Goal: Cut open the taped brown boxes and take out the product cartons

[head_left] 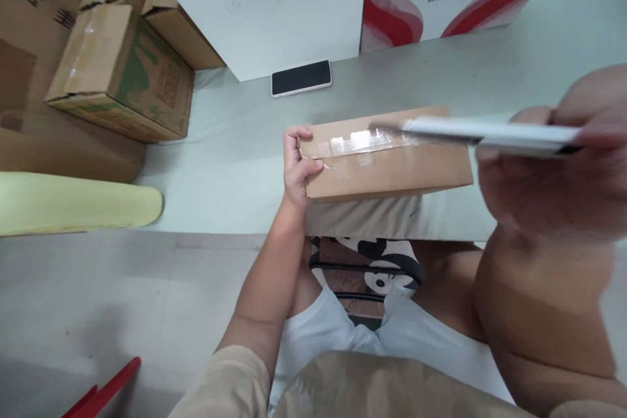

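A long cardboard box point(392, 170) lies on the table close to its front edge, with clear shiny tape point(360, 142) along its seam. My left hand point(298, 166) grips the box's left end, thumb on the front face and fingers over the top. Raised at the right and near the camera, my right hand point(553, 163) is closed around a long, thin bladed tool point(519, 132). Motion blurs this tool, so its exact kind is unclear. It points left across the box's right half in view; whether it touches the box I cannot tell.
Behind the box lies a phone point(301, 78) with a dark screen. A large white carton with red lettering point(441, 0) stands at the back. Several brown boxes point(122, 78) fill the left, near a pale yellow roll-shaped object point(78, 202). A red object point(105, 388) is at lower left.
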`<state>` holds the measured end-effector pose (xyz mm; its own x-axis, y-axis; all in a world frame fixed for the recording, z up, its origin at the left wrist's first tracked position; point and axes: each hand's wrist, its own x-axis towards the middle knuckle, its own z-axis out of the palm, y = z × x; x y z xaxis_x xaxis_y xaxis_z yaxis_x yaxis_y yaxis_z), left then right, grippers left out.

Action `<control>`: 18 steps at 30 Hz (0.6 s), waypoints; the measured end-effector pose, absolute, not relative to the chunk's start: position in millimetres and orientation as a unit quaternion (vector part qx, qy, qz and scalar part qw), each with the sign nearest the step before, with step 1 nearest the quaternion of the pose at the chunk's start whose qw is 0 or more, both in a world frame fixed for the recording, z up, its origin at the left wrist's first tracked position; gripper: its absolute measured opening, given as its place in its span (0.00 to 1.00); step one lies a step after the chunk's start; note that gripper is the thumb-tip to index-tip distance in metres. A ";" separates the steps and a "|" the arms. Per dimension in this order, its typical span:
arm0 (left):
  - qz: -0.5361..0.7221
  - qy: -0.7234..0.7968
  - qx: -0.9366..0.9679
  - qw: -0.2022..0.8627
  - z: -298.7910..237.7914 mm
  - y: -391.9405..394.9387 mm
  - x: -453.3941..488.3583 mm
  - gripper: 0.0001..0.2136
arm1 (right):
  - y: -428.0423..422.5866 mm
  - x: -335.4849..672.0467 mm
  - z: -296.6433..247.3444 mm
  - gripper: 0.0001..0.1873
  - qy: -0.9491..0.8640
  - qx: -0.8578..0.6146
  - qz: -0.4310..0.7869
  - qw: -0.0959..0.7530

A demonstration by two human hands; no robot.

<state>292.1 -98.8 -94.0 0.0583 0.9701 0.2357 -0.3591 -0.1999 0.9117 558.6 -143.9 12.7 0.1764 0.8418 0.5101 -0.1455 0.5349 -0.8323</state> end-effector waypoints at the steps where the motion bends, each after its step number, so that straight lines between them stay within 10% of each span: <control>1: 0.606 0.316 0.483 0.547 -95.0 -98.3 293.2 0.29 | -145.9 549.8 14.0 0.12 -0.561 -0.296 0.348 0.690; 11: 0.600 0.320 0.506 0.531 -97.8 -98.6 296.7 0.32 | -146.1 524.0 10.6 0.05 -0.625 -0.244 0.463 0.580; 18: 0.599 0.321 0.511 0.527 -97.4 -99.7 298.5 0.33 | -146.8 513.4 11.7 0.20 -0.607 -0.260 0.428 0.617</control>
